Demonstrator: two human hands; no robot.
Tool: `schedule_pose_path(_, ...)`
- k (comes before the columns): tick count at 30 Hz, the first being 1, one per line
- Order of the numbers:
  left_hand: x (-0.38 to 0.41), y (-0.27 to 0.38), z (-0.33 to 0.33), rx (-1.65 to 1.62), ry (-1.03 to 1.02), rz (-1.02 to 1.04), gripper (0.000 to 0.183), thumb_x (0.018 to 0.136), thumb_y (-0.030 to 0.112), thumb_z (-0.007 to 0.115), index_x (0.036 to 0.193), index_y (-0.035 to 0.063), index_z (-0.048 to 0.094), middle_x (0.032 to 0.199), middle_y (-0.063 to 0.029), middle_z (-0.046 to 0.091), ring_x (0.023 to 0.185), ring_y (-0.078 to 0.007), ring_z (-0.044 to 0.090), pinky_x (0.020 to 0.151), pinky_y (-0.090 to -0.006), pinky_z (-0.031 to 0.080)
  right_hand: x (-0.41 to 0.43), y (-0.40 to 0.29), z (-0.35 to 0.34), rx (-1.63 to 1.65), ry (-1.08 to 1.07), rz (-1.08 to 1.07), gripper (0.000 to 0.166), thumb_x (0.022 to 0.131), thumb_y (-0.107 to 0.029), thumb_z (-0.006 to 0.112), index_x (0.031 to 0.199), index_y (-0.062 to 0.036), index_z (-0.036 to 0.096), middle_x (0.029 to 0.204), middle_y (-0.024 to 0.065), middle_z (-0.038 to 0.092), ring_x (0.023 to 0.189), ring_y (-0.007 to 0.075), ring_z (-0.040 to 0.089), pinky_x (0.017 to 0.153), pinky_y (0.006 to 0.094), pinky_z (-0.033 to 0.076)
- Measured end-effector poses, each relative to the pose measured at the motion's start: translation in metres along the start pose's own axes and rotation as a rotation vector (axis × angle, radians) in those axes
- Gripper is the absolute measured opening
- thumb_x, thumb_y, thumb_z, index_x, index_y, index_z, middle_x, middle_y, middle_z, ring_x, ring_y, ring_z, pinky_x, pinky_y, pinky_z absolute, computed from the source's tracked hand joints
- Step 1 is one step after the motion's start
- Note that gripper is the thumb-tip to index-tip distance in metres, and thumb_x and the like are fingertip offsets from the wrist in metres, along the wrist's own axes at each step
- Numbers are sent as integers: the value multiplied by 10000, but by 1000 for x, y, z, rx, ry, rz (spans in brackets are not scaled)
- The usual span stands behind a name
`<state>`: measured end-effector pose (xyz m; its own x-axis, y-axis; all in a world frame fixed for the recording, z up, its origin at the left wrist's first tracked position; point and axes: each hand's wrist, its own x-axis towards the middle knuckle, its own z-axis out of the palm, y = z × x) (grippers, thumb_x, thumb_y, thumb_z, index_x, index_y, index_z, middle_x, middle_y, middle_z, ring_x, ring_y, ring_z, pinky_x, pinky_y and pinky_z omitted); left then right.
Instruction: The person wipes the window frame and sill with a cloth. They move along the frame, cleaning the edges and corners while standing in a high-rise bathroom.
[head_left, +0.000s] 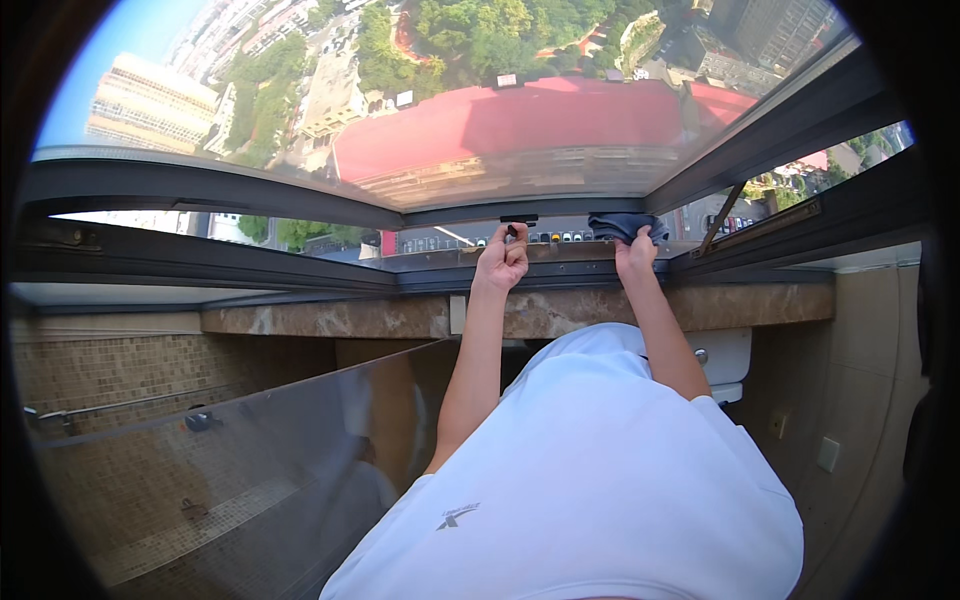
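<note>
My left hand (504, 257) is closed around the black window handle (513, 229) at the bottom rail of the outward-tilted window sash (450, 214). In my right hand (635, 255) is a dark blue-grey cloth (624, 225), bunched up against the same rail, to the right of the handle. Both arms reach forward over a brown marble sill (577, 313). Through the gap between the sash and the fixed window frame (547, 276), the ground far below is visible. My right fingertips are partly hidden by the cloth.
A metal stay arm (722, 217) links sash and frame at the right. Below the sill, a glass partition (285, 450) stands at the left and a white toilet tank (727, 356) at the right. A shower rail (135, 401) runs along the tiled wall.
</note>
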<state>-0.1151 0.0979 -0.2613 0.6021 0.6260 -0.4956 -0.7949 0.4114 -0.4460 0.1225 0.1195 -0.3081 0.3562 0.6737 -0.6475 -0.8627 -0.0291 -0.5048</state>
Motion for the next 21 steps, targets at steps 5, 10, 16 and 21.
schedule_pose_path(5, 2, -4, -2, 8, -10, 13, 205, 872, 203, 441, 809, 13, 487, 727, -36, 552, 366, -35, 164, 327, -188, 121, 1, -13, -2, 32, 139, -87, 307, 899, -281, 445, 1111, -62, 403, 1047, 110, 513, 881, 254, 562, 746, 427, 477)
schedule_pose_path(10, 0, 1, -4, 59, -36, 24, 224, 884, 218, 420, 810, 18, 488, 718, -39, 543, 373, -39, 186, 322, -189, 131, -59, 73, 43, -295, -225, 146, 206, 883, -279, 486, 1021, -130, 453, 916, 18, 507, 772, 178, 528, 609, 367, 443)
schedule_pose_path(16, 2, 0, -2, 99, -7, 46, 247, 899, 230, 394, 816, 19, 492, 705, -37, 539, 381, -41, 196, 319, -194, 134, -41, 48, 37, -278, -159, 107, 145, 877, -266, 500, 989, -174, 489, 894, -2, 559, 782, 167, 558, 625, 359, 433)
schedule_pose_path(21, 0, -12, -15, 134, -156, 76, 275, 901, 284, 432, 858, 20, 493, 665, 7, 497, 409, -43, 198, 332, -197, 137, -16, -10, -2, -167, -78, 116, 175, 889, -216, 479, 1051, -152, 489, 988, 34, 558, 872, 196, 557, 738, 405, 430)
